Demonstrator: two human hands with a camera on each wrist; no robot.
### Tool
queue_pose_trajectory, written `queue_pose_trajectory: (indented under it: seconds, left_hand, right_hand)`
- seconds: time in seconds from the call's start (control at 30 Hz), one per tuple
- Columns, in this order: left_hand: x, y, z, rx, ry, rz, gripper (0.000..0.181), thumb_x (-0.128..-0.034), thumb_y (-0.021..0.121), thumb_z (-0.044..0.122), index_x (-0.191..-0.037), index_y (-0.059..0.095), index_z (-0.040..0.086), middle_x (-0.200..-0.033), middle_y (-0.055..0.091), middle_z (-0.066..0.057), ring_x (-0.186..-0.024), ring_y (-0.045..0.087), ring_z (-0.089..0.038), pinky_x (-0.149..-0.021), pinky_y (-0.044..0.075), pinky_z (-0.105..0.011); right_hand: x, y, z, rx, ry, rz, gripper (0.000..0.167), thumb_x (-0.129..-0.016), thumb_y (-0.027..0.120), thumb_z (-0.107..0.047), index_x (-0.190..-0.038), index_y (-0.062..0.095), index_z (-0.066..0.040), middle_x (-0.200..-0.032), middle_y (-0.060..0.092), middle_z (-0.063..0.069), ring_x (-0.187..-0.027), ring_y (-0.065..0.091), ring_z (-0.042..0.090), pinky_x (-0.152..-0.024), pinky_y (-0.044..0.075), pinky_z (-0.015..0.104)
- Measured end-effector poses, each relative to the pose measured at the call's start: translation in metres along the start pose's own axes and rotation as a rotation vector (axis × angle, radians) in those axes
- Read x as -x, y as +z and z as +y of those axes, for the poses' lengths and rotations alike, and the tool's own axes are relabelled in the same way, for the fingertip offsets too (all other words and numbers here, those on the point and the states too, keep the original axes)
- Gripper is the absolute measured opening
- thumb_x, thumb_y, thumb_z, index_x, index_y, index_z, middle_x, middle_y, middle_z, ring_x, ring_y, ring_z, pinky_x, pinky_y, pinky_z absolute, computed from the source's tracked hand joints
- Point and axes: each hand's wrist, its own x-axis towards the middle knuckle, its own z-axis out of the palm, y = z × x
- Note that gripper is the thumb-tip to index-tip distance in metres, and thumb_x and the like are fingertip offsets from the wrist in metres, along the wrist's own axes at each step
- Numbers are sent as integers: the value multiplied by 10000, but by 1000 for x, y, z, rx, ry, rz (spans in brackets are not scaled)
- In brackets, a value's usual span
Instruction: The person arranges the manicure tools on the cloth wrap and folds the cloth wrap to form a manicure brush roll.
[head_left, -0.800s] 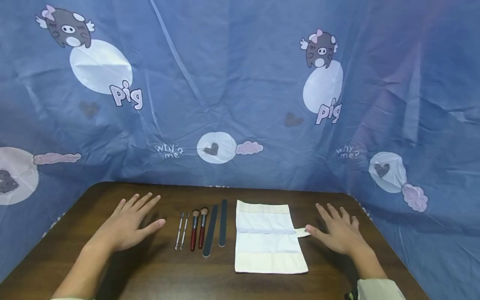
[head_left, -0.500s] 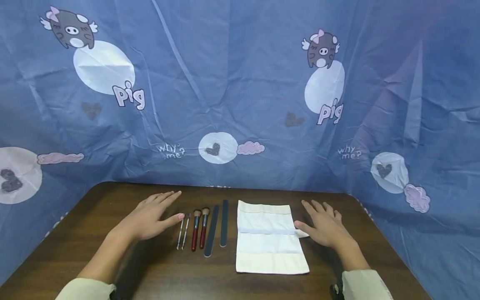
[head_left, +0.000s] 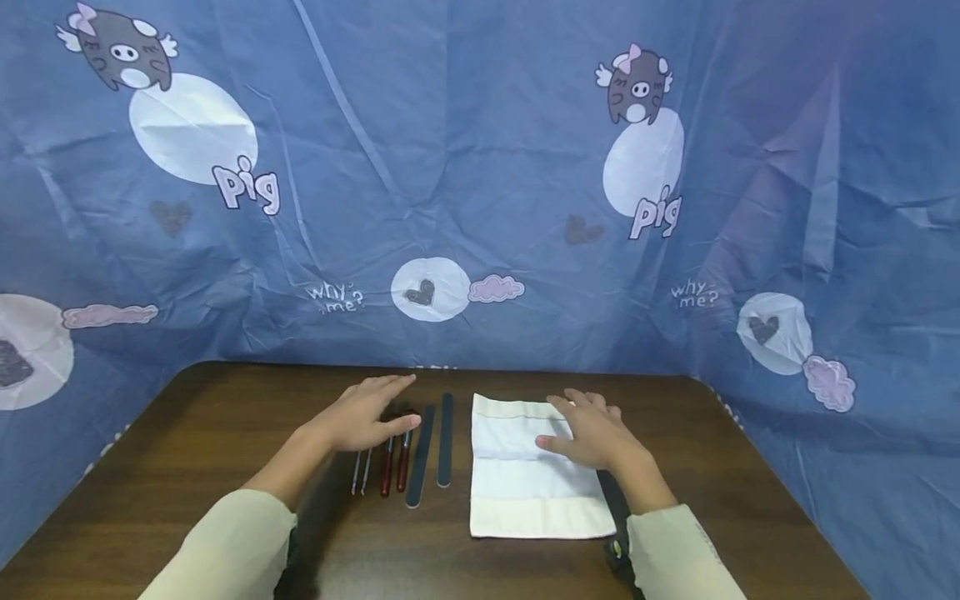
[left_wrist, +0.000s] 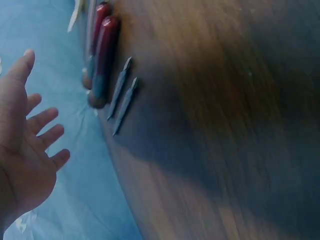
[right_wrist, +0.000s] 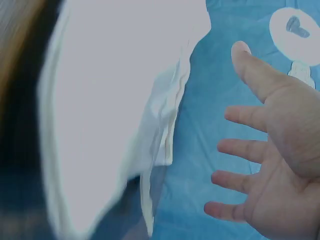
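My left hand (head_left: 366, 418), fingers extended, hovers over the upper ends of two makeup brushes (head_left: 387, 473) with red handles. Their bristle heads are mostly hidden by it in the head view; the left wrist view shows them beside two thin metal double-ended tools (left_wrist: 125, 106). To the right of the brushes lie two dark nail files (head_left: 422, 458). A white and cream fabric roll-up case (head_left: 517, 483) is spread flat. Above its right side is my right hand (head_left: 592, 435), fingers spread and holding nothing; it covers the case's strap. Whether either hand touches anything I cannot tell.
The brown wooden table (head_left: 420, 558) has rounded far corners. A blue printed cloth (head_left: 450, 192) hangs behind it and along its sides. Something dark is worn at the right wrist, by the pale sleeve (head_left: 675, 550).
My left hand has moved right, from the bare table to above the brushes. My right hand has moved left, from beside the strap to over the case. The laid-out items have stayed put.
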Motion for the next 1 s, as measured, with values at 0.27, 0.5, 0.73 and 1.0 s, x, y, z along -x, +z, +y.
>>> queue_pose_trajectory:
  seconds: [0.27,0.5,0.73,1.0]
  left_hand:
    - [-29,21,7,106,-34,-62,776,-1029,530,540,-1609,296,80,-1627,307,-229,-1495,239,-477,-1133,200,-730]
    - [-49,32,11,182,-57,-43,743,-1035,564,468,-1604,299,70,-1636,283,-230,-1504,205,-484,-1143,175,-730]
    - [-68,42,12,175,-78,-49,709,-1031,604,379,-1590,320,50,-1616,326,-230,-1491,249,-477,-1148,212,-703]
    - [-81,52,11,134,-105,-97,765,-976,685,401,-1581,352,72,-1592,383,-202,-1472,313,-446,-1140,244,-699]
  right_hand:
    - [-10,9,-20,-76,-70,-34,748,-920,693,-570,-1480,538,-100,-1510,498,187,-1368,428,463,-1032,348,722]
    - [-19,7,-37,-143,-151,-84,698,-912,733,-512,-1422,589,-58,-1421,593,147,-1320,501,421,-1056,399,647]
    - [-25,12,-45,-192,-188,-113,665,-896,775,-468,-1381,619,-40,-1370,635,146,-1302,556,362,-1075,437,535]
    - [-29,19,-49,-299,-218,-125,553,-869,831,-344,-1281,666,-14,-1172,707,190,-1122,657,344,-981,506,494]
